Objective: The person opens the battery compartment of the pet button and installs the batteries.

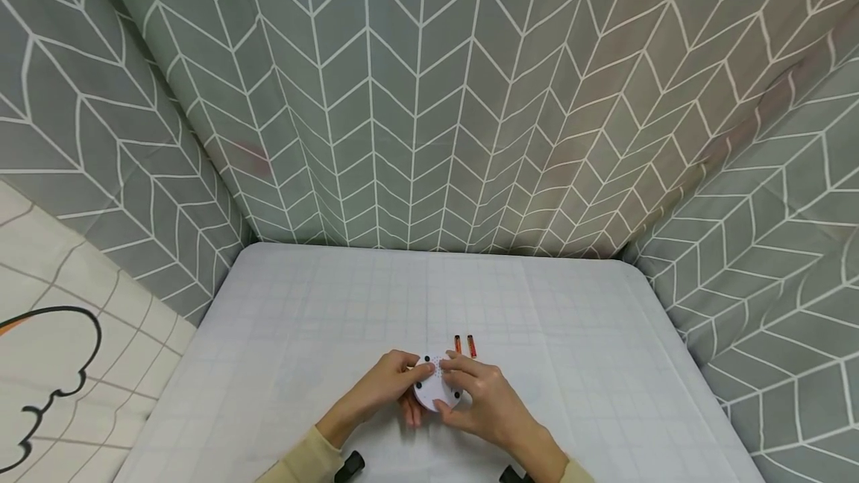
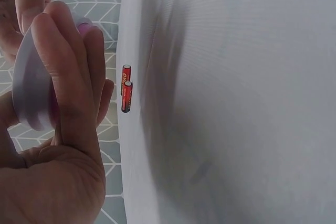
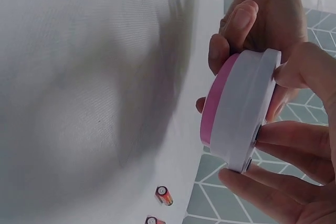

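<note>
A round white device [image 1: 428,393] with a pink face [image 3: 214,106] is held just above the table. Its flat white back, with small holes in the middle and black feet near the rim, is turned up in the head view. My left hand [image 1: 391,380] grips its left side, thumb on the back and fingers underneath against the pink side. The right hand [image 1: 482,396] spans the back, thumb at the near edge and fingertips at the far edge. Two red-and-black batteries [image 1: 472,346] lie side by side on the table just beyond the device.
The table [image 1: 302,304] wears a white cloth. Grey curtains [image 1: 403,95] with white chevron lines hang behind it and at the sides. A pale checked cloth [image 1: 87,364] with a black outline drawing is at the left. Black wrist mounts [image 1: 350,466] show at the bottom edge.
</note>
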Tool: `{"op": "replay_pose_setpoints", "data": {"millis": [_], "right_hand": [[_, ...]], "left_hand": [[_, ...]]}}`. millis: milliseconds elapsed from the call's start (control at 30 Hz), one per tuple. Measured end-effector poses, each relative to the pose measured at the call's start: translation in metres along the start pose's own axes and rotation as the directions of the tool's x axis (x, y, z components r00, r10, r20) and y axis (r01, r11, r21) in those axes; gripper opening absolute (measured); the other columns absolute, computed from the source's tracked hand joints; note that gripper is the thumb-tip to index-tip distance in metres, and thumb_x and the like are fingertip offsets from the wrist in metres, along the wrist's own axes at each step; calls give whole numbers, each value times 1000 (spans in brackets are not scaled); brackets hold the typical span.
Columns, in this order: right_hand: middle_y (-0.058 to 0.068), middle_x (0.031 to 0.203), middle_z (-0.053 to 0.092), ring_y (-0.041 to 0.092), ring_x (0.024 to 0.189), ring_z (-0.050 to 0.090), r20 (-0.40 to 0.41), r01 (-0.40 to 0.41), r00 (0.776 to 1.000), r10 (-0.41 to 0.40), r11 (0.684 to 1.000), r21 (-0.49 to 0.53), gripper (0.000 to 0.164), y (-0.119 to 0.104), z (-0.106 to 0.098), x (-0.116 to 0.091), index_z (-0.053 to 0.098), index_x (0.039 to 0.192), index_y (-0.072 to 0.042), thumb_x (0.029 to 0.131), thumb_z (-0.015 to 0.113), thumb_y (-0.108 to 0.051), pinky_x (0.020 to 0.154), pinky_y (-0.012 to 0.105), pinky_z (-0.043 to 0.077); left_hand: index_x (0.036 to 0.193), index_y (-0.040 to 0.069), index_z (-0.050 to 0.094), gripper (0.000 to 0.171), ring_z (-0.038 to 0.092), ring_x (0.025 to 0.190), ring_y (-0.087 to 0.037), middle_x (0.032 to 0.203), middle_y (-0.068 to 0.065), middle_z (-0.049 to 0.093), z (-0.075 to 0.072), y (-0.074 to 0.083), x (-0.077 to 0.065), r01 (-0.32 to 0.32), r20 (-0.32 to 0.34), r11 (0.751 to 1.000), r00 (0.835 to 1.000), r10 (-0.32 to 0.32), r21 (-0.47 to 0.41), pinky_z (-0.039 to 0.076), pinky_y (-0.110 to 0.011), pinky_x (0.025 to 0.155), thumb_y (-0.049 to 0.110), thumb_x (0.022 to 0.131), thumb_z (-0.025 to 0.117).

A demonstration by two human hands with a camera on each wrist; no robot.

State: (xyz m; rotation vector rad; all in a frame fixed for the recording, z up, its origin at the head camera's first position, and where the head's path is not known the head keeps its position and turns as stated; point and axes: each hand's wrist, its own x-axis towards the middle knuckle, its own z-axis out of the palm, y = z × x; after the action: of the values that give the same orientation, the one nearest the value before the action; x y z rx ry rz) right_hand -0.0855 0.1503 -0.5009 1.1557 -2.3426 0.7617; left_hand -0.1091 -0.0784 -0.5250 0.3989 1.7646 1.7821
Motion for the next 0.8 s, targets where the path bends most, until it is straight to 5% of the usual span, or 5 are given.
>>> {"op": "replay_pose_setpoints", "data": {"millis": [333,800], "right_hand": [[6,110,75,27,111,77,-6,22,1000,-23,999,-44,25,0,1,1,74,87,-10,69,91,-15,86,30,64],[9,110,78,31,108,77,-3,19,1000,-19,1000,-25,22,-3,-1,1,75,87,-8,70,89,-14,85,34,65]], "left_hand": [[104,-3,70,37,69,47,-17,73,-32,72,1,3,-1,-3,13,1000,1000,3,-9,59,-30,46,33,109,60],[105,-2,70,37,70,48,-16,70,-20,75,-1,-1,-1,-10,39,1000,999,11,-24,59,-29,47,32,111,57]]}}
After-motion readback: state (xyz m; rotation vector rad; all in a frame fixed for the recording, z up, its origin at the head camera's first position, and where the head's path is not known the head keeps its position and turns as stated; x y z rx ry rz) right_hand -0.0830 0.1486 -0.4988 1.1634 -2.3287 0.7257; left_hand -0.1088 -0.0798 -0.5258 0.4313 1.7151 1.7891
